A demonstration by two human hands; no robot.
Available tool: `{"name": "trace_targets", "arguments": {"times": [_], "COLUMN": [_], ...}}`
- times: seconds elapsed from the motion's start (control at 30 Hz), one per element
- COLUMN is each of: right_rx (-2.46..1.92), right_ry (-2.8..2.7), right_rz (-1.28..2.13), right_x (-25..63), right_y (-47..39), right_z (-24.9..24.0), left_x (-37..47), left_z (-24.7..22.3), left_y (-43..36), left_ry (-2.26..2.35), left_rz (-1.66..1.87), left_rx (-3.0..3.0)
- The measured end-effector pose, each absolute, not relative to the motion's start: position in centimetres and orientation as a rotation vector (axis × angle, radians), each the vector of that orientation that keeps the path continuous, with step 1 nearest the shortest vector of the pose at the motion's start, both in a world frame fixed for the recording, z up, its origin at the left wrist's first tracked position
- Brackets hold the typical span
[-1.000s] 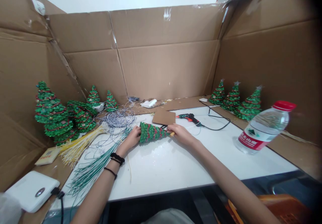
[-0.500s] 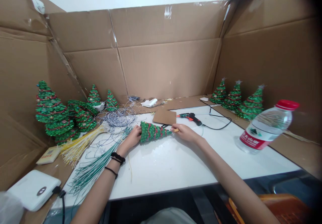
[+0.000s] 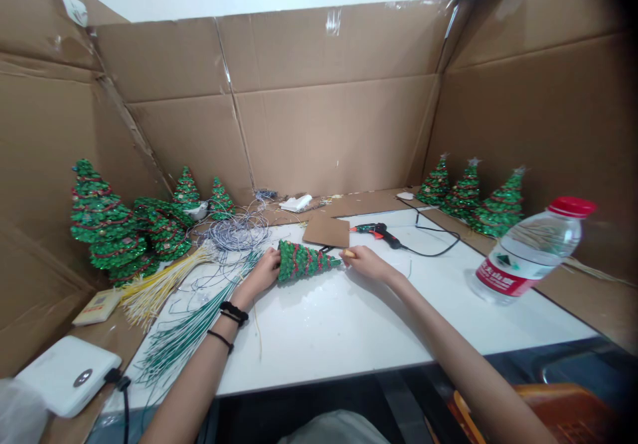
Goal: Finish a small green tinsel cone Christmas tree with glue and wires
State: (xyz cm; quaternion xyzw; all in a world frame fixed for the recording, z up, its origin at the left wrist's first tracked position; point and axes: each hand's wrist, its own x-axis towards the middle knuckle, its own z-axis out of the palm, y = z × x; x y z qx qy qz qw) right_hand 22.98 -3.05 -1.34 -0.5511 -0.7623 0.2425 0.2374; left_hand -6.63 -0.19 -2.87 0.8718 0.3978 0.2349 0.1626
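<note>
A small green tree with red garland [image 3: 306, 262] lies on its side above the white board, its tip pointing right. Fingers of my left hand [image 3: 266, 268] are closed on the wide base of this tree. At its tip, my right hand [image 3: 363, 260] is closed, with a small tan piece [image 3: 349, 254] showing between the fingers; what exactly it grips is too small to make out. Just behind the tree lies a brown cardboard piece [image 3: 326, 232]. The glue gun [image 3: 381, 233] rests behind my right hand, its nozzle towards the cardboard.
Green wires [image 3: 192, 337], yellow wires [image 3: 162, 284] and tangled wire [image 3: 236, 231] spread on the left. Decorated trees stand at both sides. A water bottle [image 3: 528, 254] is at the right, a white device [image 3: 70, 375] at the left. Cardboard walls [image 3: 333, 131] surround the white board [image 3: 319, 344].
A thin green strand near my right hand has shifted to the right and now stands apart from the glue gun. My left hand and the tree look almost unmoved.
</note>
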Motion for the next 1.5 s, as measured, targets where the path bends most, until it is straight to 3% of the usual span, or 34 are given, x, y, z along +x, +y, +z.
{"name": "trace_targets", "arguments": {"times": [0.63,0.83,1.1,1.33,1.5], "right_rx": [-1.211,-1.348,-1.210,-1.170,-1.353], "right_ry": [-2.372,-2.327,-2.376,-2.024,-2.175], "right_rz": [0.260,0.270,0.188,0.066,0.333], "right_x": [22.3,24.1,22.4,24.1,26.7], "right_y": [-3.7,-2.9,-3.2,-3.2,-2.8], "right_z": [-1.2,-1.6,-1.6,-0.3,-0.5], "left_x": [-6.6,-6.7,-6.7,-6.8,-6.9], "left_z": [-2.9,-2.9,-2.8,-3.1,-3.3], "left_y": [-0.2,-0.2,-0.2,0.0,0.1], "left_ry": [1.115,1.128,1.123,1.120,1.116], "left_rz": [0.674,0.684,0.671,0.687,0.688], "left_rx": [2.466,2.462,2.478,2.488,2.492]}}
